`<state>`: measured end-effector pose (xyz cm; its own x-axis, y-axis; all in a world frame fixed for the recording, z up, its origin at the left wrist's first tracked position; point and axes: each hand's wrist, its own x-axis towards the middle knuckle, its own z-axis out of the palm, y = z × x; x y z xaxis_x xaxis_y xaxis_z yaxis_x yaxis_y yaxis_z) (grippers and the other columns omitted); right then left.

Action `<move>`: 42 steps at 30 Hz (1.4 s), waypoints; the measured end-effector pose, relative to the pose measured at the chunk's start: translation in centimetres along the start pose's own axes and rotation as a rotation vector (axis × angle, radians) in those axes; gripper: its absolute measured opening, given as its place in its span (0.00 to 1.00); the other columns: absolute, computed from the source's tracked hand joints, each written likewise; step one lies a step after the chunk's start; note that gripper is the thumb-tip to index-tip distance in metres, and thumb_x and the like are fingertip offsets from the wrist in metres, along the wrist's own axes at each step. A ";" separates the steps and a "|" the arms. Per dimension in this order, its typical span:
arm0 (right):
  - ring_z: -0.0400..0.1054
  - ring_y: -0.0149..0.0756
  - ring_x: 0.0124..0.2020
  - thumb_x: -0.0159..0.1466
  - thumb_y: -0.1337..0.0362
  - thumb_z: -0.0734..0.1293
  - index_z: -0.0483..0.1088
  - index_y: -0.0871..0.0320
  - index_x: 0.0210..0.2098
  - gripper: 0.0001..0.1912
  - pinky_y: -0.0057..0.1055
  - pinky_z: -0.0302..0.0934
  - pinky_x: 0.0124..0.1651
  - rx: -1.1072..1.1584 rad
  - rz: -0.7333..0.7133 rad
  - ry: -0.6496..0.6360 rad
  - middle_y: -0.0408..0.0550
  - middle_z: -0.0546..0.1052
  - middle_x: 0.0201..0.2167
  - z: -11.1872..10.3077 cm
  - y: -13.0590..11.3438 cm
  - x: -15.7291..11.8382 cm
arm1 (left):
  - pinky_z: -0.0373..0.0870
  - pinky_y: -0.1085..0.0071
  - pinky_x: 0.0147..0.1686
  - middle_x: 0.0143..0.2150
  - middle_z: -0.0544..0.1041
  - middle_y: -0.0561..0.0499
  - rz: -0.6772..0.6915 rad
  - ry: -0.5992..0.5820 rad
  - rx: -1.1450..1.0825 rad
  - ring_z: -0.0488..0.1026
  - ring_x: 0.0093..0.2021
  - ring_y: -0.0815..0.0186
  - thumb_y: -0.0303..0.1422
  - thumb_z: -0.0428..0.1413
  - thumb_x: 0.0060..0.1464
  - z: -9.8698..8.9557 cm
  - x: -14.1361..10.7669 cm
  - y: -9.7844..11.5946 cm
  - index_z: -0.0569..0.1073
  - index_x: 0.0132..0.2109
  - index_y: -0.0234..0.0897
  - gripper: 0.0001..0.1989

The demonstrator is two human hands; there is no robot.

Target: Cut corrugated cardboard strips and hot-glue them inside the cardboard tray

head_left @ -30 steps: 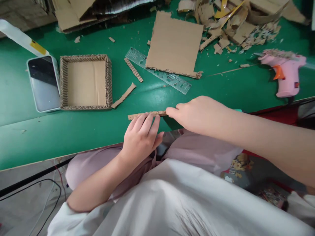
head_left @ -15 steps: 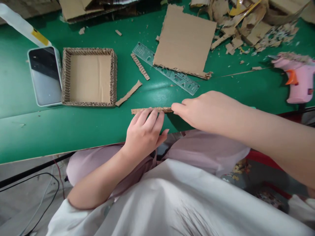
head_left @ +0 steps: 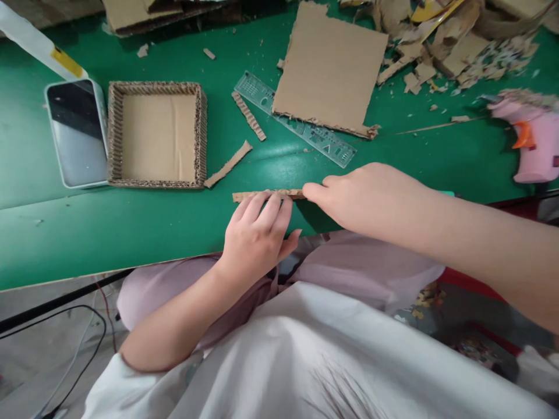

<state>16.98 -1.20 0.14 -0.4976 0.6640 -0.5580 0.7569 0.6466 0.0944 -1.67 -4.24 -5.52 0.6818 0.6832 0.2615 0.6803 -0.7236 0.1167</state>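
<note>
Down on the desk (head_left: 183, 224), loosely spread left fingers (head_left: 267, 203) press a cardboard strip (head_left: 243, 196); the right hand (head_left: 356, 192) pinches its other end closed.

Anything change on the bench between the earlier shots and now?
Nothing visibly moved on the bench; the view itself shifted a little. Nothing taken hold of or let go: left hand still on the cardboard strip, right hand still at its right end. Box, ruler and glue gun as they were.
</note>
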 end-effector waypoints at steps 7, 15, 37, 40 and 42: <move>0.67 0.36 0.25 0.62 0.71 0.53 0.62 0.62 0.48 0.15 0.29 0.42 0.24 0.016 0.021 -0.067 0.50 0.72 0.25 -0.9 -0.2 0.2 | 0.65 0.62 0.47 0.45 0.74 0.40 -0.012 -0.022 0.008 0.68 0.47 0.54 0.42 0.47 0.56 0.0 0.2 0.2 0.69 0.50 0.28 0.22; 0.69 0.37 0.28 0.63 0.70 0.54 0.62 0.61 0.48 0.15 0.29 0.45 0.26 0.007 0.008 -0.055 0.51 0.73 0.25 -0.5 0.2 0.2 | 0.65 0.62 0.45 0.44 0.74 0.41 -0.027 -0.034 0.041 0.69 0.46 0.54 0.43 0.47 0.56 -0.3 0.4 0.4 0.70 0.48 0.30 0.22; 0.68 0.36 0.29 0.61 0.72 0.55 0.64 0.59 0.45 0.15 0.29 0.47 0.30 0.071 0.040 -0.040 0.50 0.74 0.28 0.4 1.3 0.1 | 0.67 0.63 0.44 0.46 0.73 0.41 -0.013 -0.072 0.106 0.68 0.45 0.55 0.44 0.46 0.56 -0.7 0.6 0.7 0.69 0.52 0.33 0.23; 0.68 0.35 0.29 0.61 0.72 0.55 0.64 0.60 0.46 0.15 0.29 0.47 0.30 0.064 0.043 -0.055 0.50 0.74 0.28 0.3 1.3 0.0 | 0.67 0.64 0.43 0.45 0.73 0.41 -0.012 -0.101 0.122 0.68 0.44 0.56 0.43 0.46 0.56 -0.9 0.8 0.7 0.70 0.51 0.34 0.22; 0.68 0.35 0.29 0.60 0.72 0.55 0.63 0.61 0.46 0.15 0.28 0.47 0.30 0.039 0.040 -0.055 0.50 0.74 0.28 0.3 1.3 -0.1 | 0.67 0.64 0.42 0.45 0.72 0.41 -0.017 -0.122 0.130 0.68 0.44 0.56 0.43 0.46 0.57 -1.1 0.9 0.7 0.70 0.51 0.35 0.22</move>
<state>18.16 -0.55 0.10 -0.4434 0.6669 -0.5990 0.7924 0.6040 0.0859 -0.84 -4.24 -4.17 0.6923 0.7077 0.1414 0.7156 -0.6985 -0.0073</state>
